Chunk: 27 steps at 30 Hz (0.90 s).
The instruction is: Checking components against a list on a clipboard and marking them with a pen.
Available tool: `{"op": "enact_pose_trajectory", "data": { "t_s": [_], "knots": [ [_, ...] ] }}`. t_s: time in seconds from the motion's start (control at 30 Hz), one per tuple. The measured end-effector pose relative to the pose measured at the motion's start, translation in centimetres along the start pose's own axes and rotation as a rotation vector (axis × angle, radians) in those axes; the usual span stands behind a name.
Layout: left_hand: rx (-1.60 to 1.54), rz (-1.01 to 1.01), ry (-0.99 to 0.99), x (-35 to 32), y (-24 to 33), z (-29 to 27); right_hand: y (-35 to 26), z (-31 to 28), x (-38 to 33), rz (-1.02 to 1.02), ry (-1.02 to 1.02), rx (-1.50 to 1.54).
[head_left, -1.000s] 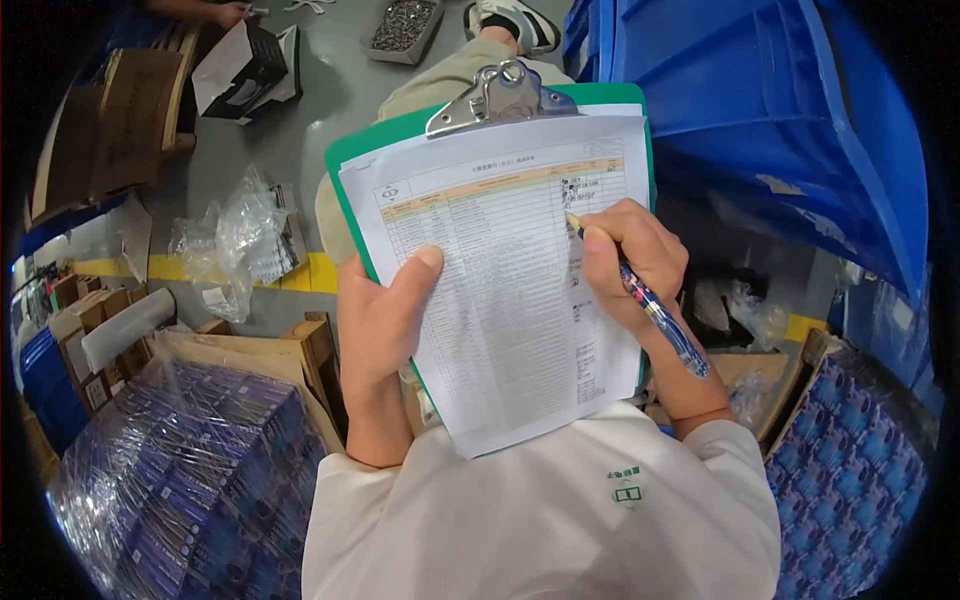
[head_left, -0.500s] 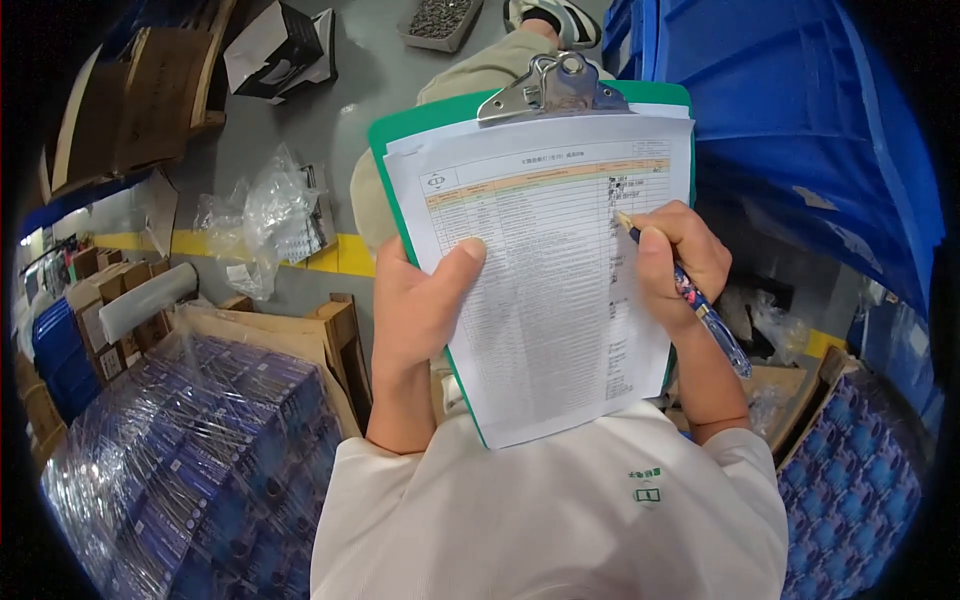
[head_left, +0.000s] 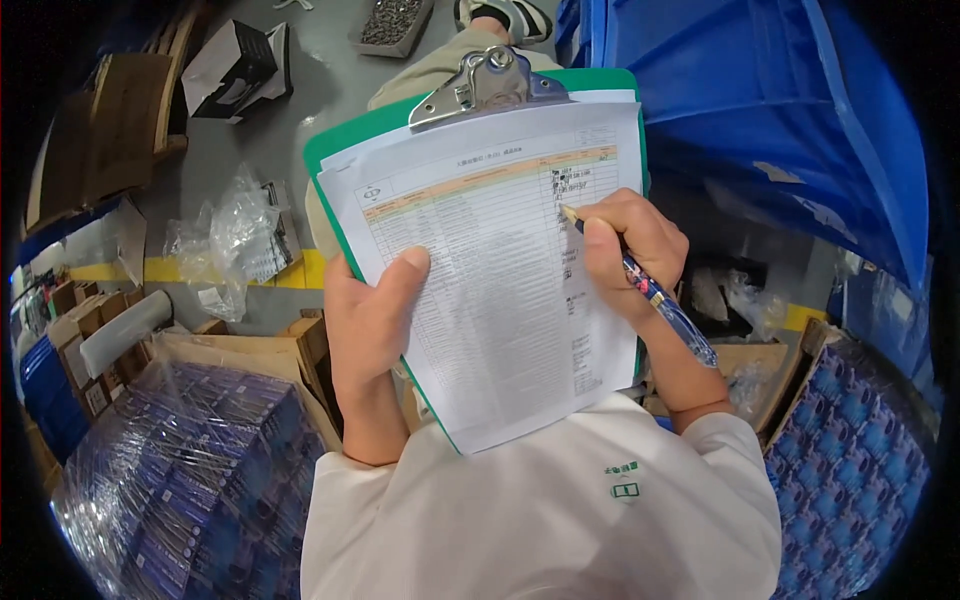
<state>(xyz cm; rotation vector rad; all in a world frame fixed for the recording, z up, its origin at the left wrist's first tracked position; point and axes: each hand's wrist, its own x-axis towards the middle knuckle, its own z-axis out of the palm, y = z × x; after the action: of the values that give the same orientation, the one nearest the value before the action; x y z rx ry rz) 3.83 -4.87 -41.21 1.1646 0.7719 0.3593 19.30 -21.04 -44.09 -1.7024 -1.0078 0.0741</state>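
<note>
A green clipboard (head_left: 330, 140) with a metal clip rests tilted in front of my body, a printed table sheet (head_left: 480, 300) clamped on it. My left hand (head_left: 375, 310) grips the clipboard's left edge, thumb lying on the paper and fingers hidden beneath. Between the fingers of my right hand (head_left: 635, 250) is a dark flower-patterned pen (head_left: 668, 305). Its tip touches or hovers just over a column of handwritten marks near the sheet's upper right; I cannot tell which. The right hand leans on the paper's right side.
Plastic-wrapped stacks of blue boxes (head_left: 220, 450) stand at the lower left, more blue boxes (head_left: 840, 460) at the lower right. Blue sheeting (head_left: 740, 100) fills the upper right. Clear plastic wrap (head_left: 225, 240), an opened carton (head_left: 235, 70) and a tray of small parts (head_left: 392, 22) lie on the floor.
The clipboard and both hands sit farther left in view, as does most of the surroundings. The pen stays in my right hand, by the same handwritten column.
</note>
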Motion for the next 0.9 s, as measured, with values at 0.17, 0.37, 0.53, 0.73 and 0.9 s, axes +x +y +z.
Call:
{"op": "enact_pose_trajectory", "data": {
  "t_s": [0.17,0.37,0.53,0.73,0.9],
  "knots": [
    [-0.042,0.009,-0.010,0.03,-0.27,0.13,0.00,0.04,-0.02,0.000,0.010,-0.029],
    [-0.043,0.005,-0.022,0.04,-0.11,0.18,0.01,0.02,0.02,-0.011,-0.011,-0.023],
    [-0.049,0.008,-0.029,0.14,-0.12,0.18,-0.04,0.00,0.15,-0.015,-0.001,-0.027],
    [-0.050,0.019,-0.031,-0.19,-0.27,0.06,-0.05,-0.03,-0.21,-0.018,0.007,0.004],
    [-0.046,-0.001,-0.034,-0.36,-0.63,0.04,-0.14,0.02,-0.56,0.013,0.017,0.004]
  ]
}}
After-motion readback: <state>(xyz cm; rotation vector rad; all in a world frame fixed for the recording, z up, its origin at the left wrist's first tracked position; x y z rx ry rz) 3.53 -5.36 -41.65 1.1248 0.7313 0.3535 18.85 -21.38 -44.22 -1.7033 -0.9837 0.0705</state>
